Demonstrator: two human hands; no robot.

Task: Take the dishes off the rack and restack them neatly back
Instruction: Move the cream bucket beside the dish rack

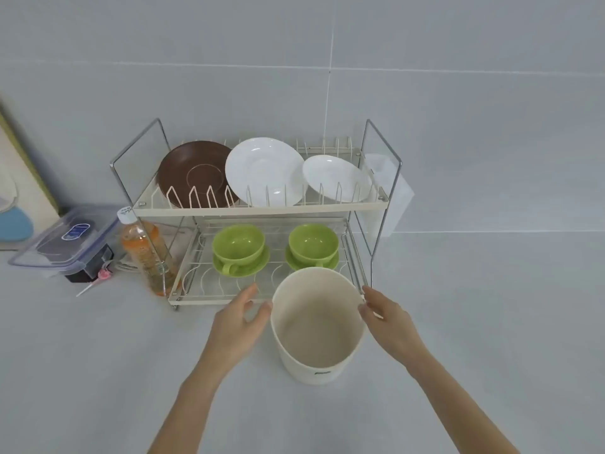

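Observation:
A two-tier wire dish rack (258,209) stands on the grey counter. Its top tier holds a brown plate (193,173), a large white plate (265,170) and a smaller white plate (335,176), all leaning in the slots. On the lower tier sit two green cups on green saucers (239,247) (312,245). In front of the rack stands a tall cream container (316,326), empty inside. My left hand (239,326) touches its left rim with relaxed fingers. My right hand (388,317) pinches its right rim.
Left of the rack stand an orange drink bottle (145,253) and a clear lidded box (67,239) on a dark object, with a pink lollipop (98,278) beside them. A board (19,188) leans on the wall. White tissue (389,191) lies behind the rack's right side.

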